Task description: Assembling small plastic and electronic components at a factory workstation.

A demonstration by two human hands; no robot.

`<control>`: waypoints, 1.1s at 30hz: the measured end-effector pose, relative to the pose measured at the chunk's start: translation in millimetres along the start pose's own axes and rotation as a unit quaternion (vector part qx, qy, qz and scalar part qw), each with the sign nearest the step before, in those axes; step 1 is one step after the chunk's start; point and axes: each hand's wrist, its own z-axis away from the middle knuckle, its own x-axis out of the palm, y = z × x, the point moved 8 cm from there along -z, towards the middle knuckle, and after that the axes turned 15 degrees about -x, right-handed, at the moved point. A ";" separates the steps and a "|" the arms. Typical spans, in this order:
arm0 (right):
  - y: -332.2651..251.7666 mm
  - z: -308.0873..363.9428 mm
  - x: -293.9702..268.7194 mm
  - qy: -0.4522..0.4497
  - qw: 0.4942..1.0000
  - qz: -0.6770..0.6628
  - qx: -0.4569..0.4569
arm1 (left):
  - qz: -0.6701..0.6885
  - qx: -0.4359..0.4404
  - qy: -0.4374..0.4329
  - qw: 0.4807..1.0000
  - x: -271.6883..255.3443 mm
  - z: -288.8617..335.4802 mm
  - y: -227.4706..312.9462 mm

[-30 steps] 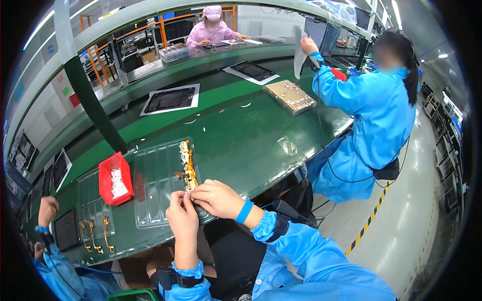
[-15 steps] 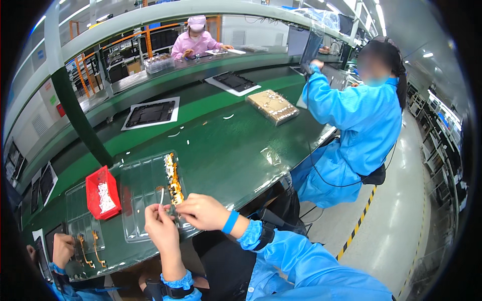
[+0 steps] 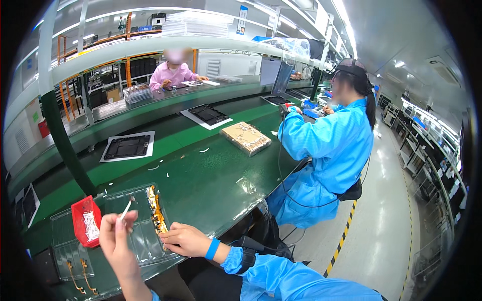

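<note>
My left hand point(image 3: 119, 238) is raised over the clear plastic tray point(image 3: 114, 203), pinching a slim white strip point(image 3: 126, 209) with a small dark end that points up and away. My right hand point(image 3: 188, 242) reaches in from the right, a blue band round its wrist. Its bent fingers press together at the near end of a row of orange flex cables point(image 3: 156, 210) with white and dark parts, lying along the tray's right side. Whatever lies between those fingertips is hidden. Left of my left hand, a red bin point(image 3: 80, 241) contains many small white pieces point(image 3: 91, 226).
Two orange flex cables point(image 3: 88, 278) lie on another clear tray at lower left. Black frames point(image 3: 128, 146) on white sheets sit along the green bench point(image 3: 201, 185). A tan block point(image 3: 246, 137) stands farther back. One person point(image 3: 326, 140) in blue sits at right; another point(image 3: 173, 75) in pink works across.
My left hand has lifted away from my right, leftward, with the white strip. The view has shifted. The person in blue has lowered an arm; another person's hand at lower left has left view.
</note>
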 end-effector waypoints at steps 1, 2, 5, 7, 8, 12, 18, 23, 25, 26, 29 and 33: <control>-3.6 -2.5 -5.9 0.022 1.000 0.009 -0.001 | 0.010 -0.004 -0.002 1.000 -4.9 7.0 2.3; -5.0 -3.7 -5.9 0.019 1.000 0.014 0.000 | 0.011 0.001 -0.003 1.000 -8.7 15.9 5.0; -24.2 -8.1 -10.1 0.091 0.995 0.040 -0.029 | 0.020 -0.043 -0.014 0.999 -31.3 64.2 16.9; -29.5 -2.3 -27.2 0.125 0.992 0.003 0.002 | 0.049 -0.087 -0.070 0.993 -27.0 76.6 12.8; -35.4 0.2 -34.4 0.155 0.987 -0.043 0.025 | 0.061 -0.096 -0.046 0.992 -28.8 86.5 12.5; -81.1 23.4 40.6 0.162 0.570 -0.762 0.261 | 0.192 -0.201 -0.106 0.955 -37.7 121.2 -7.0; -134.2 42.0 65.0 0.003 0.490 -0.829 0.269 | 0.232 -0.306 -0.038 0.922 -68.3 179.3 -47.2; -117.0 60.7 75.1 0.053 0.517 -0.771 0.367 | 0.360 -0.326 -0.033 0.873 -86.4 203.3 -102.7; -105.0 70.4 96.5 -0.002 0.587 -0.717 0.377 | 0.360 -0.334 -0.043 0.870 -92.0 215.1 -105.1; -105.3 75.9 111.2 -0.033 0.624 -0.672 0.397 | 0.353 -0.335 -0.043 0.872 -94.7 219.2 -100.2; -135.7 69.8 147.3 -0.040 0.567 -0.699 0.433 | 0.316 -0.334 -0.028 0.888 -103.9 222.7 -90.0; -164.2 56.5 151.9 0.027 0.232 -0.906 0.353 | 0.325 -0.348 0.017 0.879 -121.7 235.7 -87.2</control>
